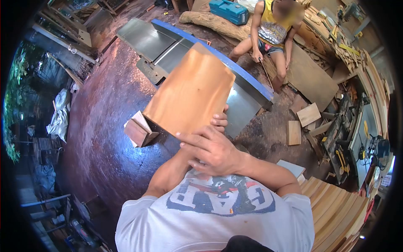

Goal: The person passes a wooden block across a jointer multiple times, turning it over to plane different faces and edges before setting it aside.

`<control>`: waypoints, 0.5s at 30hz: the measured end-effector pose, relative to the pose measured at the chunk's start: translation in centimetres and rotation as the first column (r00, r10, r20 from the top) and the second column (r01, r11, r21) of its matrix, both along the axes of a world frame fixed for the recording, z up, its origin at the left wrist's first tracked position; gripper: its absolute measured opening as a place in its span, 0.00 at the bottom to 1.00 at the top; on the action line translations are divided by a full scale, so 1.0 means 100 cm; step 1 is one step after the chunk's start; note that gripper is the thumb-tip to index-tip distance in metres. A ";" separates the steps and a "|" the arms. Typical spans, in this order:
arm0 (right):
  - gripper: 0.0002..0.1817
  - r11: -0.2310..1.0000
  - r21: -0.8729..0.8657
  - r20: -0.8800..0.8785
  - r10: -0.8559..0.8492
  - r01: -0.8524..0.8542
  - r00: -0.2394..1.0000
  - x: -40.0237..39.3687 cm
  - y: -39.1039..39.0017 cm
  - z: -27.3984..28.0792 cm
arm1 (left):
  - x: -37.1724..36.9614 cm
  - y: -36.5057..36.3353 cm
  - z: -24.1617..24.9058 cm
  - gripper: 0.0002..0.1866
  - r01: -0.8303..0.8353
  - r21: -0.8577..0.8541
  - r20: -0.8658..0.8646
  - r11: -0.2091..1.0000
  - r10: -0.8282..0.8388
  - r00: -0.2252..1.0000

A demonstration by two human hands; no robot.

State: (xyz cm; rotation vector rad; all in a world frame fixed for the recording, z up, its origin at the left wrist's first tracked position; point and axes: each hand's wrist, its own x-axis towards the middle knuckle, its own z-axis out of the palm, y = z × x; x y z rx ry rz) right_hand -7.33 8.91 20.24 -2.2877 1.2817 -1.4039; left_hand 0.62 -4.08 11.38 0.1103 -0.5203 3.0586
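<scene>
Left hand (219, 120): fingers curled round the board's right edge, gripping it.
Right hand (215, 150): fingers loosely spread, touching the near edge.
Wooden board (195, 90): tilted before the chest, partly hiding the blue-edged metal machine (241, 110).
Teal case (228, 11): closed, contents hidden.
Wood blocks (136, 133): floor, left.

The wooden board (193, 90) hides the middle of the metal machine (241, 110) — and much of the left hand (219, 121).

Dark reddish-brown floor (94, 113) with a bluish glare (140, 156), green foliage (17, 98) at the far left, thick log (205, 20) at the back, wood scraps (351, 59) heaped along the right
</scene>
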 end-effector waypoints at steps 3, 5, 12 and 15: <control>0.23 1.000 -0.018 0.017 0.020 -0.020 1.000 0.005 0.008 -0.006 | -0.001 0.004 -0.010 0.33 -0.014 0.080 -0.079 0.997 0.020 0.997; 0.21 0.999 -0.025 0.028 0.022 -0.021 0.999 0.007 0.009 -0.009 | 0.001 0.003 -0.015 0.32 -0.046 0.106 -0.090 0.993 0.056 0.994; 0.30 0.999 0.015 0.002 -0.050 0.050 0.999 0.003 0.012 -0.008 | 0.003 0.004 -0.035 0.32 -0.152 -0.001 -0.038 0.988 0.152 0.988; 0.35 0.986 0.078 0.057 -0.152 0.148 0.987 -0.002 0.014 -0.010 | 0.008 0.004 -0.056 0.32 -0.258 -0.199 0.096 0.945 0.281 0.955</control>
